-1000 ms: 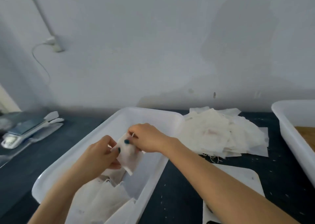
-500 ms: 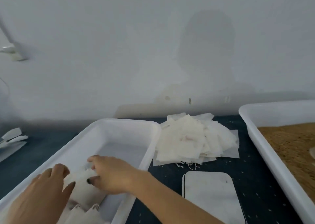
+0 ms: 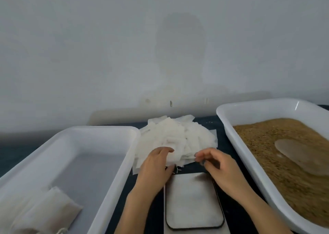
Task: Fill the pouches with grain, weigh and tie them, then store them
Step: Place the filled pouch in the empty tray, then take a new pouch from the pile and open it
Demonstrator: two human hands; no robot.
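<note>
- Empty pouches [image 3: 176,139]: loose pile at 12 o'clock of scale [image 3: 194,201], between storage tray [image 3: 98,129] and grain tray [image 3: 258,112].
- Left hand [image 3: 155,164]: relaxed fingers flat on the pile's near edge, gripping nothing; pile at its 12 o'clock.
- Right hand [image 3: 218,165]: curled fingertips at pile edge, pile at its 10 o'clock; can't tell if pinching.
- Left looks nearer for the pick.

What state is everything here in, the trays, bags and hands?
Left tray, filled pouches at its near end
Pile of empty pouches, loose, between the trays
Right tray, filled with grain
Scale, platform bare
Left hand, resting on the pile
Right hand, fingers curled at pile's edge, grip unclear
</note>
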